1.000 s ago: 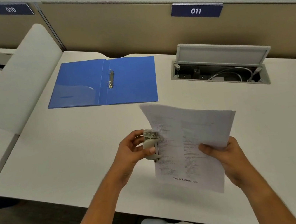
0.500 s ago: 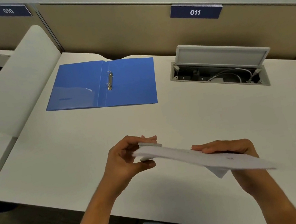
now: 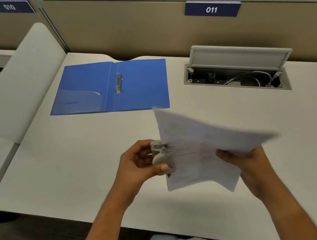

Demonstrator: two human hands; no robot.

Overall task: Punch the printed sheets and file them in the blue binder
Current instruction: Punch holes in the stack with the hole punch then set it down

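The blue binder (image 3: 139,85) lies open and flat at the back left of the desk, its metal ring mechanism (image 3: 118,83) in the middle. Above the desk's near centre my left hand (image 3: 137,164) grips a small grey hole punch (image 3: 160,154), whose slot sits on the left edge of the printed sheets (image 3: 197,147). My right hand (image 3: 243,160) holds the sheets from below at their right side. The sheets are tilted up toward me and blurred by motion.
An open cable tray (image 3: 237,74) with wires is recessed in the white desk (image 3: 67,165) at the back right. A beige partition (image 3: 138,25) with labels 010 and 011 runs along the back. A curved white divider (image 3: 17,84) stands at the left.
The sheets were face up a second ago, swung down flat and edge-on half a second ago, and are now tilted back up. The punch stays at their left edge in my left hand.
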